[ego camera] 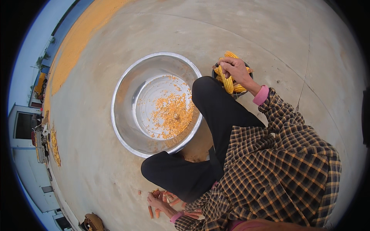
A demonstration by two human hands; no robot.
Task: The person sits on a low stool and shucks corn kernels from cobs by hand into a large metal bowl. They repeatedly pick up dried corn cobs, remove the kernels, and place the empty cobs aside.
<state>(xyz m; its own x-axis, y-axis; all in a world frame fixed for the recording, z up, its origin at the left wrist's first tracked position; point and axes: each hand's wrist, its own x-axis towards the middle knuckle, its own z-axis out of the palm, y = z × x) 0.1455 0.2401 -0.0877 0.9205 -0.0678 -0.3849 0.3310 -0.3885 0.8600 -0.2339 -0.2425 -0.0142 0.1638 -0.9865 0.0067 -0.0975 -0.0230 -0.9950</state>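
Note:
Before me a wide metal basin (121, 127) stands on the concrete, with loose yellow corn kernels (173, 115) spread over its bottom. My right hand (235, 70) is at a dark bucket (251, 75) of husked corn ears, its fingers curled at the upper end of one ear (227, 83). On the other side, by my bent knee, my left hand (156, 202) is low at a heap of reddish bare cobs (175, 201). A cob end with some kernels (156, 191) shows at its fingers; the grip there is unclear.
A broad layer of yellow grain (72, 49) covers the ground at the upper left. Farther off are a row of corn ears (55, 147), a parked vehicle (40, 145) and white buildings (31, 179). A brown object (94, 222) lies at the lower left edge.

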